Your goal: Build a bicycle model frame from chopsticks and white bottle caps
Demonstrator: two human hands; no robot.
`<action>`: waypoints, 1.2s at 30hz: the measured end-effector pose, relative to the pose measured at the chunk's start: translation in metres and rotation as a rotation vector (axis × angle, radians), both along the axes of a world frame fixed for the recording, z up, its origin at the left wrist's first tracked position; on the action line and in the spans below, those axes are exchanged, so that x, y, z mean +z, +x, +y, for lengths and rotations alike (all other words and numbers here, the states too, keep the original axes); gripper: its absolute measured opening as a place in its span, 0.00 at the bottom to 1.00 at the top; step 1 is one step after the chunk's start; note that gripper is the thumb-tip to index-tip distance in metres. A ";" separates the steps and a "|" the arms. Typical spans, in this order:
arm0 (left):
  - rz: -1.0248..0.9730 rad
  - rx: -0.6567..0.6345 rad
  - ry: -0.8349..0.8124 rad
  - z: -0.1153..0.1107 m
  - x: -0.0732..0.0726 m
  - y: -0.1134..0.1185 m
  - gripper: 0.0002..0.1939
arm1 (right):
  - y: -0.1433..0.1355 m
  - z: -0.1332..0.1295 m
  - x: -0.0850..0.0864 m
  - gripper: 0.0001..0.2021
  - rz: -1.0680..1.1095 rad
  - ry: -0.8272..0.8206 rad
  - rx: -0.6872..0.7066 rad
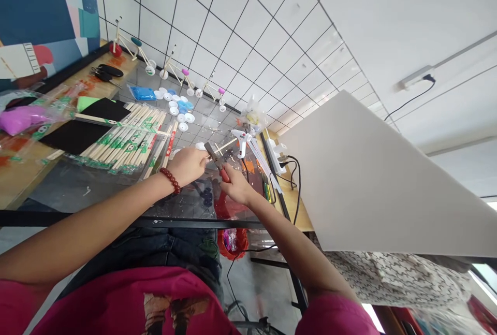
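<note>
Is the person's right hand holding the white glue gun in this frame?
No, the right hand grips red-handled pliers, while the white glue gun sits apart from it.

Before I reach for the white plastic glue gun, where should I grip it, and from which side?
I'd grip the white plastic glue gun by its handle, coming from your side: the handle points towards you, and the narrow tip points left. Your right hand is closer but holds metal pliers with red handles, so free it first.
</note>
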State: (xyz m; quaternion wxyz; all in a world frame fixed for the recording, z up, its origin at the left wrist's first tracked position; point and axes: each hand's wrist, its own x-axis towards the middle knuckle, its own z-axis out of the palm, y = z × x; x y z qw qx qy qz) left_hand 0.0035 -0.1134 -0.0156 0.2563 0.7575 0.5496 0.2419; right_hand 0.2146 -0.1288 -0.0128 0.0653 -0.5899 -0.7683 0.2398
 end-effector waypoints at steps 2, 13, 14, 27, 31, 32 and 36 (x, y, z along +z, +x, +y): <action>0.004 0.022 -0.019 0.002 0.003 0.000 0.15 | -0.002 0.005 0.002 0.11 -0.049 0.041 0.002; 0.045 0.092 -0.013 0.010 -0.005 0.000 0.15 | -0.015 0.012 -0.019 0.05 -0.069 0.056 -0.073; 0.034 0.083 -0.017 0.010 -0.005 0.000 0.15 | -0.014 0.012 -0.020 0.05 -0.080 0.063 -0.079; -0.121 0.064 -0.066 0.011 -0.003 -0.005 0.17 | 0.015 0.014 -0.006 0.13 -0.199 0.152 -0.203; -0.255 0.063 -0.052 0.011 -0.006 -0.003 0.16 | 0.035 0.007 -0.009 0.18 -0.221 0.218 -0.234; -0.299 0.081 -0.065 0.011 -0.004 -0.003 0.16 | 0.040 0.005 -0.011 0.20 -0.212 0.215 -0.231; -0.389 0.251 -0.077 0.015 0.026 -0.030 0.13 | 0.059 -0.008 -0.021 0.24 -0.190 0.224 -0.247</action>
